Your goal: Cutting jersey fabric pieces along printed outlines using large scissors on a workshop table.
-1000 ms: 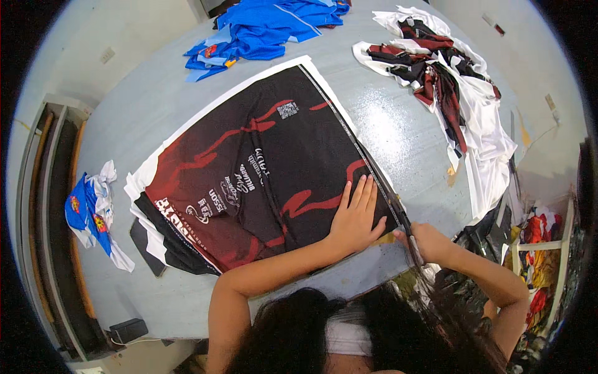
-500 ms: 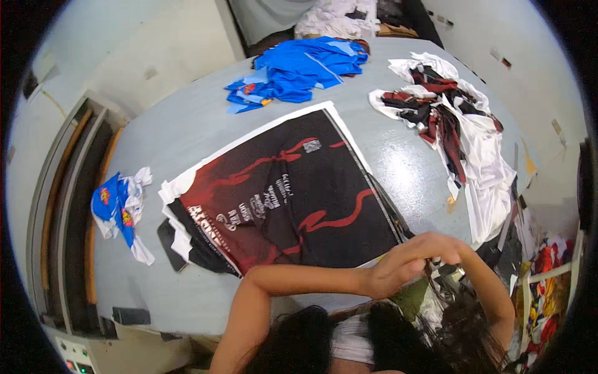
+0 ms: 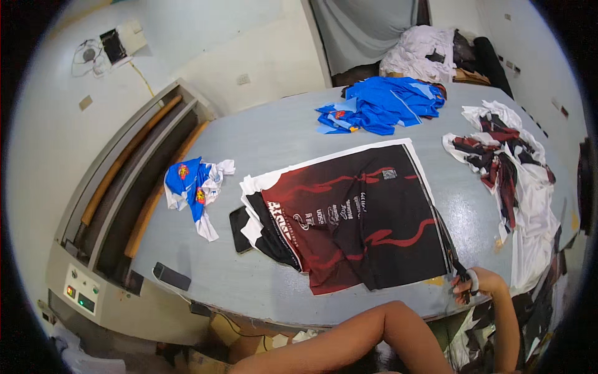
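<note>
A black and dark-red printed fabric panel (image 3: 398, 249) with white edging lies flat on the grey table, with dark layers showing along its right edge. Beside its near right corner is my right hand (image 3: 470, 285), fingers curled round a narrow dark thing I cannot make out; a pale band shows at the hand. My left arm (image 3: 374, 318) crosses the near side, bent at the elbow. Its hand is out of the picture, past the lower edge. A dark phone-like slab (image 3: 240, 230) lies partly under the panel's left end.
Blue garments (image 3: 389, 106) are heaped at the back, with white and dark-red cloth (image 3: 529, 206) along the right. A small blue and white cloth (image 3: 199, 187) lies left. A roller machine (image 3: 118, 187) stands beyond the left edge. A dark box (image 3: 172, 276) sits near the front-left edge.
The view has swung left, so the table appears farther right. My hands, together before, have parted: the left has dropped out of view, and the right is at the panel's near right corner.
</note>
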Available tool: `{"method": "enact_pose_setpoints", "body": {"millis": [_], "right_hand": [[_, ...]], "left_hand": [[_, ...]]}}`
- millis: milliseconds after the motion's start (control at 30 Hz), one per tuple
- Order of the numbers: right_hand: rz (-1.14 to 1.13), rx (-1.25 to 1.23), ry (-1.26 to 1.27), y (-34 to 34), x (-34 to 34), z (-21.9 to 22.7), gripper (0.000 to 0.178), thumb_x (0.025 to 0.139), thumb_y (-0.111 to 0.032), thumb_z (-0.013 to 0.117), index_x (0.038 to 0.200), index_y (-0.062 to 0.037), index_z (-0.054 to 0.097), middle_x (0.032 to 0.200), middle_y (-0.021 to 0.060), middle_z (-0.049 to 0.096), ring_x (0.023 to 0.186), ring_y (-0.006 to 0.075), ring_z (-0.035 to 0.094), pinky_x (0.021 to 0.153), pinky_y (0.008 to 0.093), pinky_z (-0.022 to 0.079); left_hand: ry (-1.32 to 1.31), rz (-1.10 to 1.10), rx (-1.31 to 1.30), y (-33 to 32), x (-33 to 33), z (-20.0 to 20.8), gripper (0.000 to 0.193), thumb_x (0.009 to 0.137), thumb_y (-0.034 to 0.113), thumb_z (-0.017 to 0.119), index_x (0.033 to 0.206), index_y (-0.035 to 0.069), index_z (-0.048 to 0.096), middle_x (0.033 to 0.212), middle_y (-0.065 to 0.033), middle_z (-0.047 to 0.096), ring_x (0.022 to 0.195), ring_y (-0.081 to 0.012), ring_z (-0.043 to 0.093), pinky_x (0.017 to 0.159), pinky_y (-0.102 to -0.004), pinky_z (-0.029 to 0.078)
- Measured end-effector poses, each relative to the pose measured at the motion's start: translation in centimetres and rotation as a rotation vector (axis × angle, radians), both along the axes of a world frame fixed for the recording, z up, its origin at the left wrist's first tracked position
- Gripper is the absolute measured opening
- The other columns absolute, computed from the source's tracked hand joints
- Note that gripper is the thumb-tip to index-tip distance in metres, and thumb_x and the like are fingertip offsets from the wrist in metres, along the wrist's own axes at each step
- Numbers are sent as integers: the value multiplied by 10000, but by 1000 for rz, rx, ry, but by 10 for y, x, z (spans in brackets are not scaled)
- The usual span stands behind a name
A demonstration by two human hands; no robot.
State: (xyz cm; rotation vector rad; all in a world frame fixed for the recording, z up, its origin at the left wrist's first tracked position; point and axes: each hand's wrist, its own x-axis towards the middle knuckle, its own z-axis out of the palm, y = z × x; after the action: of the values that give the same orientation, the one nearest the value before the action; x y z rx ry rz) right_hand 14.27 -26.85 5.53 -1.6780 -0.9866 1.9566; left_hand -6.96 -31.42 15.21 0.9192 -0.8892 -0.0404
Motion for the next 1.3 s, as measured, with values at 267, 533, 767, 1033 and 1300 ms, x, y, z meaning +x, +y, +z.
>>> {"method": "enact_pose_setpoints", "body": {"millis": [267, 533, 767, 1033, 1300], "right_hand": [[-27, 122, -6, -8, -7, 5, 361, 767, -191, 774, 936, 56, 572, 711, 117, 629, 582, 207, 651, 524, 303, 531], [-190, 167, -16, -43, -8, -12, 428, 824, -369, 719, 919, 11, 546, 621, 42, 547, 473, 153, 581, 427, 270, 462], [-149, 134, 31, -60, 0, -14, 399, 842, -342, 705, 973, -7, 531, 659, 35, 556, 505, 148, 595, 458, 260, 461], [-157, 96, 63, -55, -1, -11, 358, 853, -334, 697, 921, -23, 533, 645, 14, 519, 496, 136, 568, 465, 264, 457], [-178, 99, 106, -56, -1, -8, 339, 905, -334, 629, 910, -9, 533, 654, 21, 524, 518, 134, 569, 473, 258, 450]], "left_hand": [[18, -115, 81, -29, -4, -10, 420, 990, 306, 373, 1057, -49, 587, 1089, -178, 587, 1072, -272, 547, 993, -365, 371], [-46, -245, 67, -36, -4, -16, 442, 991, 311, 384, 1007, -61, 623, 1013, -177, 628, 1015, -268, 584, 966, -350, 401], [75, -271, 49, 2, -23, -39, 467, 993, 315, 394, 963, -71, 654, 947, -176, 664, 964, -264, 616, 942, -337, 428], [409, -100, 99, 52, -34, -86, 532, 1011, 334, 367, 873, -59, 698, 923, -137, 691, 933, -211, 626, 906, -320, 439], [405, 557, 585, 133, -18, -103, 425, 1023, 307, 351, 986, 50, 687, 929, -36, 701, 726, -120, 617, 707, -299, 497]]}}
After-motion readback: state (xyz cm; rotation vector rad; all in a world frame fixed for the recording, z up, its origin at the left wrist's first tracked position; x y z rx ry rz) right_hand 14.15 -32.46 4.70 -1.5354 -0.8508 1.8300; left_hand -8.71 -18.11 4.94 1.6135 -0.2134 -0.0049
